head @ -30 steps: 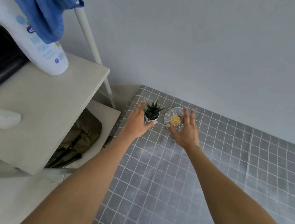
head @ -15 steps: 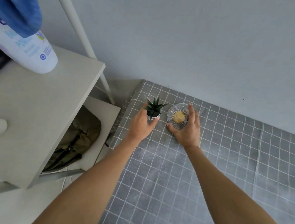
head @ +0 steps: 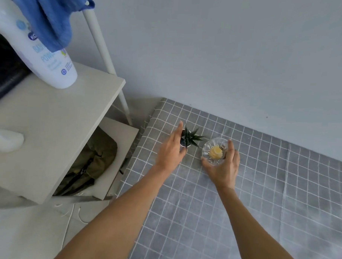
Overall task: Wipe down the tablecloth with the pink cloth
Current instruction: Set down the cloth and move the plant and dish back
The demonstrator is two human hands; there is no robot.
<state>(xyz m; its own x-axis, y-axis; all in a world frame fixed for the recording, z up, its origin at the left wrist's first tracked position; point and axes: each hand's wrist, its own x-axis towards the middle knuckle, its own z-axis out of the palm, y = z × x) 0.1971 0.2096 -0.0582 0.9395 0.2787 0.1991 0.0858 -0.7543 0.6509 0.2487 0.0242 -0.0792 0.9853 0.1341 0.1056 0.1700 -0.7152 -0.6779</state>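
Two hands work on the grey checked tablecloth (head: 241, 201): left hand (head: 170, 151) wraps one small potted plant (head: 189, 139), right hand (head: 224, 167) grips one glass dish (head: 212, 152).

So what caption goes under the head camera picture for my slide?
Left hand beside small spiky potted plant, right hand around clear glass candle bowl on grey checked tablecloth.
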